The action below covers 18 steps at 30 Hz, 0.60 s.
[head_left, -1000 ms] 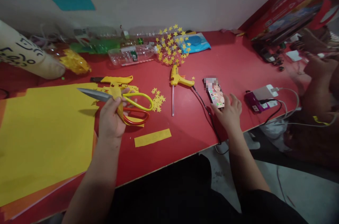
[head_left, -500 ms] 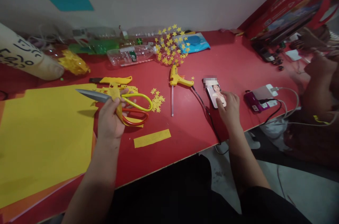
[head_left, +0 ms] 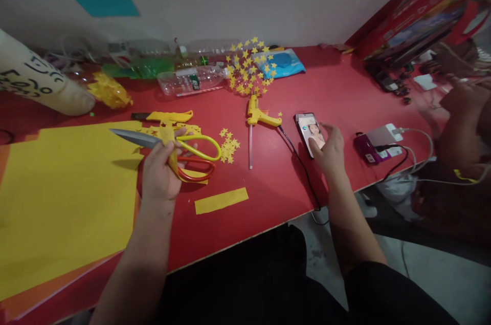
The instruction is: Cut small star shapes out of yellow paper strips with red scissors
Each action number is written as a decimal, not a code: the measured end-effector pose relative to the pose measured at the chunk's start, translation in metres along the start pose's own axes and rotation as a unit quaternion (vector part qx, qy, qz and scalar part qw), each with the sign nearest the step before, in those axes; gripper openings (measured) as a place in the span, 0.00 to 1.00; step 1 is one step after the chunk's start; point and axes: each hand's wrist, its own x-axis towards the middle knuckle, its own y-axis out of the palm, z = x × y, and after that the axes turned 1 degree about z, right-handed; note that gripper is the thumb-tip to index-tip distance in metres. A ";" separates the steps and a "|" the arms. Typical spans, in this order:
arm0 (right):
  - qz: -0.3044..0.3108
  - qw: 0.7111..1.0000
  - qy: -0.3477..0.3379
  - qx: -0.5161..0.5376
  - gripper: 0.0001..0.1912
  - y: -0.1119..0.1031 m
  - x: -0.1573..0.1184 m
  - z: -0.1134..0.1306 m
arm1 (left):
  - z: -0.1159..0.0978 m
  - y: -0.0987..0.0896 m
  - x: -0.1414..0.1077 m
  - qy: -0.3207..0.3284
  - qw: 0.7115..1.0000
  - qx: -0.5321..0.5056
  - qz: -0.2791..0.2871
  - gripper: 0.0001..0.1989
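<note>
My left hand (head_left: 163, 169) is closed around a pair of scissors (head_left: 196, 147) with one yellow and one red handle loop, its blades pointing left. A strip of yellow paper (head_left: 172, 158) is pinched in the same hand against the scissors. My right hand (head_left: 330, 150) is over a smartphone (head_left: 307, 130) that lies lit on the red table. Its thumb is at the lower part of the screen and its fingers are apart from the thumb, near the right edge. Between the hands are a yellow glue gun (head_left: 258, 112) with a glue stick and small yellow paper stars (head_left: 229, 147).
Yellow sheets (head_left: 69, 202) cover the left of the table (head_left: 268, 192). A utility knife (head_left: 169, 116), a paper strip (head_left: 221, 200), plastic bottles (head_left: 192, 81), a star-covered ball (head_left: 251, 69) and a blue packet (head_left: 286, 62) lie about. A purple power strip (head_left: 366, 148) with cables and another person's arm (head_left: 460, 125) are right.
My right hand has shifted slightly on the phone, its thumb moving left and its fingers drawing toward the right edge. My left hand keeps the scissors and paper strip. The view has shifted slightly.
</note>
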 end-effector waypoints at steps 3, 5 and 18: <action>0.019 0.996 0.064 -0.066 0.41 -0.002 -0.008 -0.001 | -0.001 0.001 -0.001 -0.002 1.000 0.005 -0.003 0.06; 0.038 0.992 0.089 -0.086 0.45 -0.002 -0.014 -0.002 | -0.001 0.002 -0.002 -0.005 1.000 0.007 -0.006 0.06; 0.043 0.998 -0.017 0.038 0.18 -0.012 -0.006 0.067 | -0.003 0.003 -0.005 -0.030 0.999 0.004 0.020 0.07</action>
